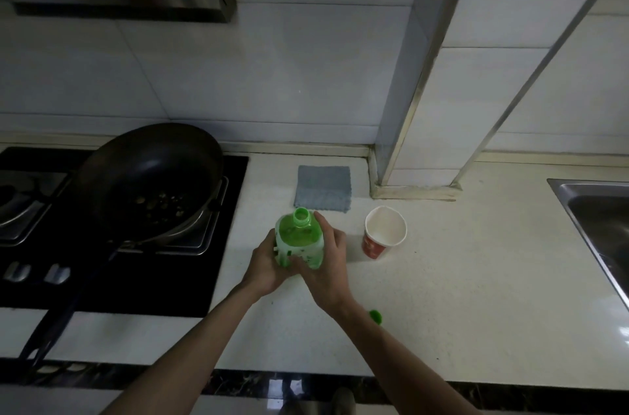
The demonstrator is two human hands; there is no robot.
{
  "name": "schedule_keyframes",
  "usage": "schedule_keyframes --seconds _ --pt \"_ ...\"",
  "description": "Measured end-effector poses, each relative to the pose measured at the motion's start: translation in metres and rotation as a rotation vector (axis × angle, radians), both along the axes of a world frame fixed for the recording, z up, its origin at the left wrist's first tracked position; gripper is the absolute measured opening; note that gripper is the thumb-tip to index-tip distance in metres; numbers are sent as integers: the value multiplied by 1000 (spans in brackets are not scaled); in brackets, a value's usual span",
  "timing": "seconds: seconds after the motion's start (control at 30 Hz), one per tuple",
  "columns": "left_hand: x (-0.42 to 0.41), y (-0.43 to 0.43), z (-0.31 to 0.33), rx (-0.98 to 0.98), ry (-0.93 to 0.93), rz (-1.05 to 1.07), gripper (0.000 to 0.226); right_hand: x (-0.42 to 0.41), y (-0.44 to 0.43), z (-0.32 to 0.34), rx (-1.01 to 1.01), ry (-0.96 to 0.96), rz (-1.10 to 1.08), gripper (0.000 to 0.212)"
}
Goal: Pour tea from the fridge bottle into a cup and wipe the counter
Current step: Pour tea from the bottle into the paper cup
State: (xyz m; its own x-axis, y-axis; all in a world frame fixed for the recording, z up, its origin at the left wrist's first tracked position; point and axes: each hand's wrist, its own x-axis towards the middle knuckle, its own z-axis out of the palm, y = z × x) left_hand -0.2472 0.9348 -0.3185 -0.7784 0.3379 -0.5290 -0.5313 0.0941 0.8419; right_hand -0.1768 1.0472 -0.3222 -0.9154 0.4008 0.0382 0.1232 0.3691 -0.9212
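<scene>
A green tea bottle [299, 234] stands upright and uncapped on the white counter [442, 278]. My left hand [263, 265] wraps its left side and my right hand [328, 261] grips its right side. Its green cap [375, 315] lies on the counter beside my right forearm. A red paper cup [384, 232] with a white inside stands upright just right of the bottle. Behind the bottle a folded grey cloth [323, 188] lies flat near the wall.
A black gas hob [218, 271] with a dark wok [149, 176] sits to the left, the wok handle reaching toward the counter's front edge. A steel sink [595, 220] lies at the right. A tiled pillar [415, 108] rises behind the cup.
</scene>
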Motion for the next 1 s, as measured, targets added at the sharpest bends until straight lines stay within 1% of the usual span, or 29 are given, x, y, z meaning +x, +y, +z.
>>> schedule_keyframes --seconds 0.07,0.1,0.13,0.2,0.23,0.27,0.37,0.57,0.83,1.0 --pt "0 -1 -4 35 -40 37 23 3 0 -2 9 -17 14 81" --pt "-1 -3 -8 26 -42 32 22 5 0 -4 24 -20 21 80" --pt "-2 -7 -12 -19 7 -5 34 6 -1 -5 38 -23 27 79" --pt "-3 -12 -20 -107 129 -91 67 7 -3 -7 52 -32 36 79" --pt "-2 -15 -24 -135 156 -124 75 7 -3 -8 54 -35 39 79" --pt "-1 -18 -30 -150 172 -144 79 7 -4 -9 54 -38 41 79" --pt "0 -24 -41 -241 298 -196 80 10 -7 -12 54 -46 45 80" --pt "1 -35 -46 -346 358 -265 83 18 -10 -19 80 -42 61 75" --pt "1 -37 -52 -359 387 -269 78 18 -7 -24 133 -40 106 73" --pt "2 -35 -51 -352 401 -296 72 17 -3 -26 251 -40 131 74"
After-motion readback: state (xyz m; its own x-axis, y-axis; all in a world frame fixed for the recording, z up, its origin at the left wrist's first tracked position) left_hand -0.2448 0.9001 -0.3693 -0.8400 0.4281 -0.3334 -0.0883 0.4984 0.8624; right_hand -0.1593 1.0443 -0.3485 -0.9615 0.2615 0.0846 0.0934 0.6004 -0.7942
